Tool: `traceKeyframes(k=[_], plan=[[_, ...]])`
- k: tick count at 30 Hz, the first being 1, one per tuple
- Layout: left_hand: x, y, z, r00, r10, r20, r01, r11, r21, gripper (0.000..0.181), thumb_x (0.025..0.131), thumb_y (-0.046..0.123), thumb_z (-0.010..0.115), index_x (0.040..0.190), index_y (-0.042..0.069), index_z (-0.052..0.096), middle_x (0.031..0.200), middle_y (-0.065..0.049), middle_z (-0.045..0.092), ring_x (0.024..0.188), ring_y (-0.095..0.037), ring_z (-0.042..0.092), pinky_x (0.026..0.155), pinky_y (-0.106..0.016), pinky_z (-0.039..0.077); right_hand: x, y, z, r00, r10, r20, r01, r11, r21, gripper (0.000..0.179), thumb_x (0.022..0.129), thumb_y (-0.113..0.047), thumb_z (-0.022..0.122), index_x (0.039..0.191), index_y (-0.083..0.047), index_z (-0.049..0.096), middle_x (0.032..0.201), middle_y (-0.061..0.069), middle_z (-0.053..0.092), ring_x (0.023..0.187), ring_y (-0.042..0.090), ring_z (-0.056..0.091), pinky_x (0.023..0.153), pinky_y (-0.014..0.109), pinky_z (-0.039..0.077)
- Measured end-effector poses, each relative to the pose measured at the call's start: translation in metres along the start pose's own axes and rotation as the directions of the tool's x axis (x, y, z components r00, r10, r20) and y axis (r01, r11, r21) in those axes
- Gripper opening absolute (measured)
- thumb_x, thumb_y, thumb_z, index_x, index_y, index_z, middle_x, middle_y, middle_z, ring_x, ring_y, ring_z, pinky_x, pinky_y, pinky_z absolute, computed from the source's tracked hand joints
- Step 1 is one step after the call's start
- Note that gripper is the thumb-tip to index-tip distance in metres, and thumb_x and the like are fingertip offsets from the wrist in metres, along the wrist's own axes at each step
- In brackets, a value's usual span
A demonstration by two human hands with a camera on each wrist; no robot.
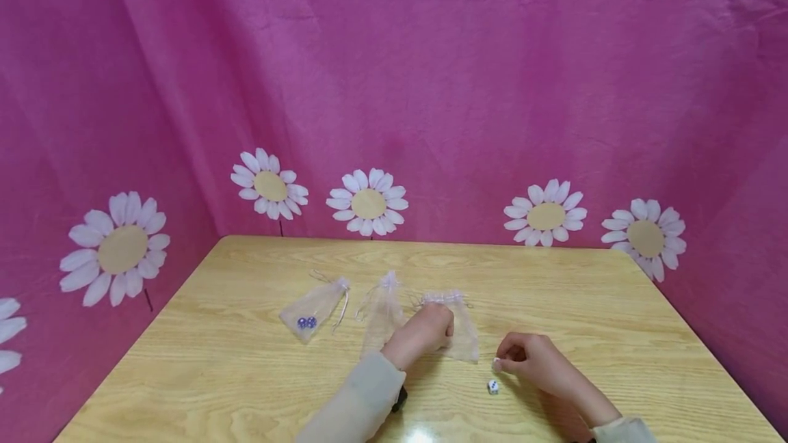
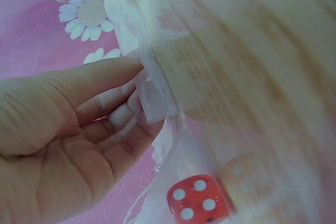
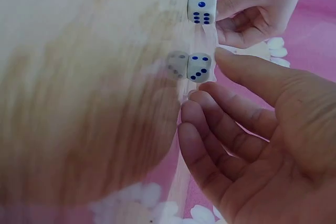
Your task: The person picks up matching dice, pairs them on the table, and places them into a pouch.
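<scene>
My left hand (image 1: 427, 327) is over the rightmost sheer drawstring bag (image 1: 464, 337); in the left wrist view its thumb and fingers pinch the bag's thin white edge (image 2: 159, 100). My right hand (image 1: 538, 361) has thumb and fingertips at a white die with blue pips (image 3: 199, 67), low over the table. A second white die (image 1: 493, 387) lies just in front of it, toward me. In the left wrist view a red die (image 2: 198, 198) with white pips shows beside the left hand, against sheer fabric.
At the left lies another sheer bag (image 1: 310, 306) with two blue dice (image 1: 306, 323) inside. Between it and the left hand is a middle sheer bag (image 1: 384, 313), partly covered by the left forearm. A pink curtain (image 1: 431, 101) with daisies surrounds the wooden table (image 1: 246, 374).
</scene>
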State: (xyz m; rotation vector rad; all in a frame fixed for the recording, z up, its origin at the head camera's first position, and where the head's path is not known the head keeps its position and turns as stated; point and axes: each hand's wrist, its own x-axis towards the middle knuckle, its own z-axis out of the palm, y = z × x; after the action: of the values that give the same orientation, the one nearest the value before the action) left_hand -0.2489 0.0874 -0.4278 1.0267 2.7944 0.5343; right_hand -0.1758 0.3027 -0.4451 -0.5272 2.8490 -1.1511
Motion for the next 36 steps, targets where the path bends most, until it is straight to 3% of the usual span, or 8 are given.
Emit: traceKeyframes(k=[5,11,15,18,22,24,30,36], plan=[[0.001,0.0,0.0,1.0,0.005,0.004,-0.005,1.0,0.024,0.054,0.079,-0.013,0.059,0.052,0.015,0.021,0.058,0.005,0.009,0.058,-0.009,0.015,0.054,-0.019,0.017,0.002,0.001,0.005,0.998,-0.069,-0.002,0.069,0.998,-0.002,0.012,0.083,-0.011,0.075,0.078,-0.008,0.065,0.068,-0.005,0.062,0.062,-0.008,0.048,0.057,0.017,0.044],[0.001,0.001,0.0,1.0,-0.019,0.019,0.018,1.0,0.012,0.052,0.077,-0.014,0.057,0.052,0.015,0.022,0.058,0.004,0.01,0.059,-0.01,0.017,0.056,-0.019,0.018,0.002,0.001,0.005,0.998,-0.058,-0.008,0.058,0.998,-0.031,0.009,0.084,-0.011,0.074,0.079,-0.009,0.066,0.07,-0.007,0.062,0.063,-0.008,0.048,0.057,0.017,0.044],[0.002,0.0,0.001,1.0,-0.023,0.017,0.022,0.999,0.041,0.052,0.078,-0.012,0.059,0.051,0.015,0.024,0.057,0.004,0.013,0.06,-0.009,0.019,0.056,-0.019,0.019,-0.003,-0.001,0.002,0.999,-0.007,-0.047,0.006,1.0,-0.019,0.007,0.087,-0.016,0.073,0.084,-0.01,0.069,0.074,-0.005,0.066,0.066,-0.007,0.05,0.06,0.018,0.046],[0.002,0.0,0.001,1.0,-0.025,0.011,0.025,0.998,0.05,0.052,0.079,-0.011,0.062,0.051,0.015,0.026,0.058,0.004,0.015,0.06,-0.009,0.02,0.056,-0.018,0.021,-0.008,-0.003,-0.002,0.992,0.093,-0.084,-0.09,0.995,0.04,0.011,0.088,-0.022,0.072,0.089,-0.011,0.07,0.08,-0.003,0.068,0.068,-0.004,0.052,0.062,0.019,0.046],[0.002,-0.001,0.001,1.0,-0.023,-0.001,0.023,0.998,0.056,0.051,0.079,-0.009,0.065,0.051,0.016,0.029,0.059,0.004,0.021,0.061,-0.008,0.023,0.056,-0.018,0.023,-0.016,-0.005,-0.008,0.962,0.233,-0.146,-0.213,0.967,0.14,0.017,0.089,-0.027,0.071,0.096,-0.012,0.071,0.087,0.0,0.071,0.072,-0.001,0.056,0.066,0.019,0.048],[0.003,-0.001,0.002,1.0,-0.018,-0.004,0.018,0.998,0.06,0.05,0.079,-0.008,0.066,0.051,0.016,0.032,0.059,0.004,0.024,0.061,-0.008,0.025,0.057,-0.017,0.024,-0.021,-0.005,-0.011,0.946,0.268,-0.181,-0.238,0.956,0.171,0.02,0.089,-0.028,0.071,0.099,-0.011,0.071,0.09,0.002,0.072,0.074,-0.001,0.057,0.067,0.019,0.049],[0.003,-0.002,0.001,1.0,-0.004,0.001,0.004,0.997,0.075,0.051,0.079,-0.008,0.066,0.051,0.015,0.03,0.057,0.005,0.021,0.06,-0.008,0.024,0.056,-0.017,0.023,-0.035,-0.003,-0.019,0.928,0.286,-0.238,-0.227,0.942,0.246,0.024,0.091,-0.025,0.069,0.104,-0.005,0.07,0.094,0.002,0.073,0.08,-0.003,0.062,0.071,0.019,0.053],[0.002,-0.001,0.0,1.0,-0.002,-0.002,0.002,0.999,0.05,0.052,0.077,-0.011,0.063,0.051,0.015,0.027,0.057,0.005,0.016,0.059,-0.008,0.021,0.054,-0.017,0.02,-0.037,-0.005,-0.017,0.943,0.239,-0.23,-0.169,0.943,0.285,0.021,0.091,-0.021,0.069,0.104,-0.004,0.07,0.092,-0.004,0.073,0.081,-0.001,0.064,0.072,0.021,0.054]])
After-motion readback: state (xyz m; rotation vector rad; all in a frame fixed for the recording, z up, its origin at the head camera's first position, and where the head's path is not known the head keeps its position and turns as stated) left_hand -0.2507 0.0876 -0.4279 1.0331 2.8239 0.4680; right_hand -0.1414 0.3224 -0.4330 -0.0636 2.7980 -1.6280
